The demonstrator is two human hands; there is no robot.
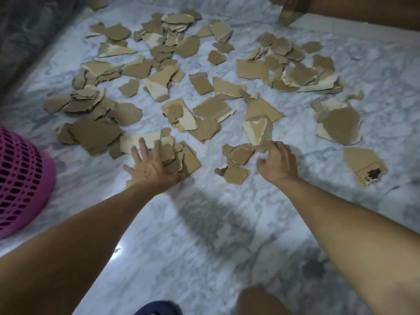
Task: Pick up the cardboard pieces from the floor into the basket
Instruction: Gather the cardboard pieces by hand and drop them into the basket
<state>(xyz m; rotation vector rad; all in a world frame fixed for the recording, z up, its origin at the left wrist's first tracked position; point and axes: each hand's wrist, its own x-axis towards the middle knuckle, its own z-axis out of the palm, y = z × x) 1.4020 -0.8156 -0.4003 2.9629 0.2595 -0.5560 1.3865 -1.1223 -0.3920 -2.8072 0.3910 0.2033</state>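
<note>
Across the floor [204, 223] most cardboard pieces [172, 71] are left ungathered beside the basket [20, 178], while the left hand [154, 167] is spread flat on a pile and a scrap is pinched by the right hand [278, 161].

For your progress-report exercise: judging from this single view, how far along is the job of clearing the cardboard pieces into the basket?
Barely begun. Done: nothing visible; what shows of the pink basket shows no cardboard, though its inside is hidden. In hand: the left hand rests spread on a small stack, and the right hand pinches a torn piece with its fingers. Left: dozens of cardboard pieces scattered across the marble floor.
</note>
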